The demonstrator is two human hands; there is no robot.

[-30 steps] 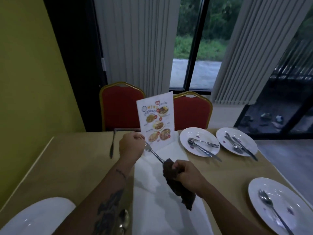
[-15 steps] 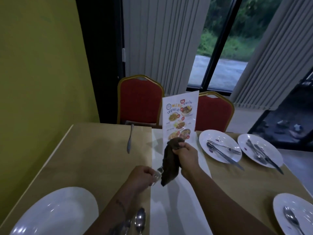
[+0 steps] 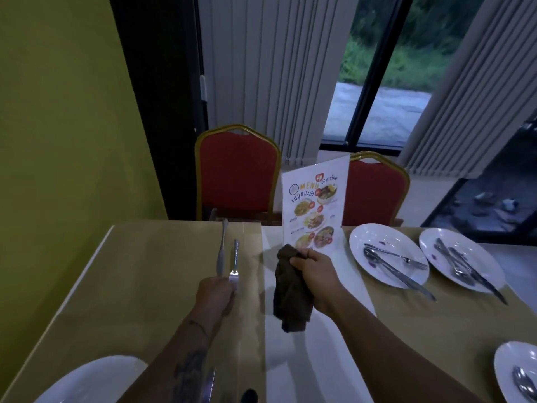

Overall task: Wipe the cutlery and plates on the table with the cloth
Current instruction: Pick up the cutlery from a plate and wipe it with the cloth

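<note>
Two hands were at work over the table (image 3: 162,286) as I watched from the head camera. My left hand (image 3: 216,292) was closed around the tine end of a fork (image 3: 234,264), whose handle pointed away from the grip toward the far edge of the table; whether the fork lay flat on the wood or hovered just above it I could not tell. Just to the left of that grip, nearly touching the knuckles, a knife (image 3: 222,248) lay on the table, running parallel to the fork. My right hand (image 3: 315,276) was clenched on a dark brown cloth (image 3: 290,292), which bunched above the fingers and hung loose below the fist, over a white runner (image 3: 290,359). Beyond that grip stood an upright menu card (image 3: 315,205). To the right of the cloth hand sat a white plate (image 3: 374,239) holding a spoon, fork and knife, and further right a second plate (image 3: 476,248) with more cutlery. Nearer me, right of the forearm, a third plate (image 3: 507,365) held a spoon, and below the left forearm lay a bare white plate (image 3: 96,379).
</note>
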